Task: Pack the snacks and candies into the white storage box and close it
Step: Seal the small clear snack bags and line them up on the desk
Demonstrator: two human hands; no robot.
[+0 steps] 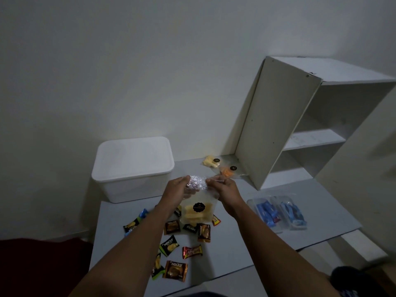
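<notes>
Nearest you, small wrapped snacks lie scattered on the grey table, loose and within reach, probably waiting their turn. Above them you hold a clear pouch of yellow sticks by its top edge: your left hand pinches one corner, your right hand the other, so the pouch hangs upright, clear of the pile, likely ready to carry over. To your right sit two clear packs of blue sweets. Beyond your hands, the white storage box stands at the table's far left with its lid still on, so it needs opening first. Two more pouches rest beside the white shelf unit.
</notes>
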